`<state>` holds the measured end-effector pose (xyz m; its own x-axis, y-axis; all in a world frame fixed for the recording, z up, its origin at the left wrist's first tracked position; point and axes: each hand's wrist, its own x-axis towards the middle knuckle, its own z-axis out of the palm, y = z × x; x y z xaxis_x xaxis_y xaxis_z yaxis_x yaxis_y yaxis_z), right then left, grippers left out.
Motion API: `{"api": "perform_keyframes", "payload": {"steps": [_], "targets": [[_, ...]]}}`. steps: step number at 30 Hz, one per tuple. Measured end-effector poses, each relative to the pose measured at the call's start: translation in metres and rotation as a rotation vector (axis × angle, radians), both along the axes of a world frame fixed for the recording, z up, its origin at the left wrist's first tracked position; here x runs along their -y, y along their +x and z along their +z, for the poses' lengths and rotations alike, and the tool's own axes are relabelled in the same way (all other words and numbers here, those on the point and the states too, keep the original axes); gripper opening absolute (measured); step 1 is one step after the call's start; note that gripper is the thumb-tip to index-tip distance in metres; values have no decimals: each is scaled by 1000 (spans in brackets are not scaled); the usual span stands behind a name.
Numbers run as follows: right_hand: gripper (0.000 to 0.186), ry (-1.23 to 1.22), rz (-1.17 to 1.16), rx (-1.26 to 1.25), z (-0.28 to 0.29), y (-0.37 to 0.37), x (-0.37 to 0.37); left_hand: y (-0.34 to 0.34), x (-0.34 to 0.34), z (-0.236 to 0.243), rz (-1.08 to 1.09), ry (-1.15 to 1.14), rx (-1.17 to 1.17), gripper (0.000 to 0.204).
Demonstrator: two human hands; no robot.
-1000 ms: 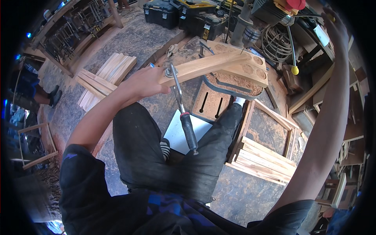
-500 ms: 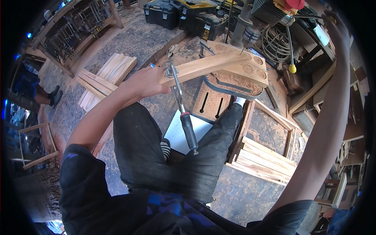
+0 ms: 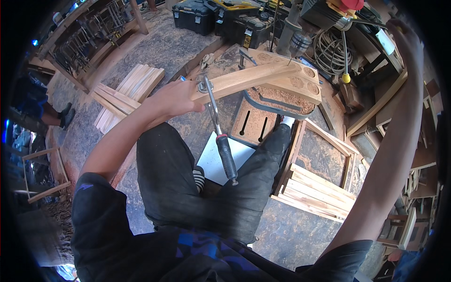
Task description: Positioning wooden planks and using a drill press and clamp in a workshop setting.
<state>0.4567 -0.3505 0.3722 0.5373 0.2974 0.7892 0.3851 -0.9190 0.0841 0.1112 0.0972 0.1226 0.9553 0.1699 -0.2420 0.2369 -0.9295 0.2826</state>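
Observation:
My left hand (image 3: pixel 174 97) is wrapped round the near end of a light wooden bar (image 3: pixel 244 81). Locking pliers (image 3: pixel 226 155) with a black grip hang down from that end, beside my fingers. The bar's far end lies under the bit of a drill press, below its chuck (image 3: pixel 299 43), on a wooden board with round holes (image 3: pixel 307 87). At the upper right my raised right hand (image 3: pixel 408 40) is closed round the end of a press feed lever; the fingers are partly dark. Another lever with a yellow knob (image 3: pixel 346 78) hangs from the press.
Wood shavings cover the grey press base (image 3: pixel 253 123). Stacked wooden strips lie left (image 3: pixel 129 91) and right (image 3: pixel 317 192), the latter by a wooden frame (image 3: pixel 350 169). Black toolboxes (image 3: pixel 192 18) stand behind, near a coiled hose (image 3: pixel 331 54). A person's foot (image 3: pixel 67 115) shows far left.
My right hand has moved slightly downward with the lever. The yellow-knobbed lever has swung a little left and up, and the chuck sits slightly lower. My left hand and the bar stay put.

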Motion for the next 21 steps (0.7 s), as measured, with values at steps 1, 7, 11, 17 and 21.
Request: {"api": "perform_keyframes", "payload": {"steps": [1,7,11,17,21], "targets": [[44,-12,-10,-22,1,0,1,0,0,0,0,-3,-1,64],[36,-237,78,-96,12,6,6,-1,-2,-4,-3,-50,48,67],[27,-274,146,-276,11,-13,-8,0,-2,-5,5,-49,41,66],[22,-32,217,-416,-21,-70,-35,3,-5,-8,-2,-9,19,65],[26,-74,175,-570,-32,-81,-51,4,-5,-10,-4,0,27,64]]}}
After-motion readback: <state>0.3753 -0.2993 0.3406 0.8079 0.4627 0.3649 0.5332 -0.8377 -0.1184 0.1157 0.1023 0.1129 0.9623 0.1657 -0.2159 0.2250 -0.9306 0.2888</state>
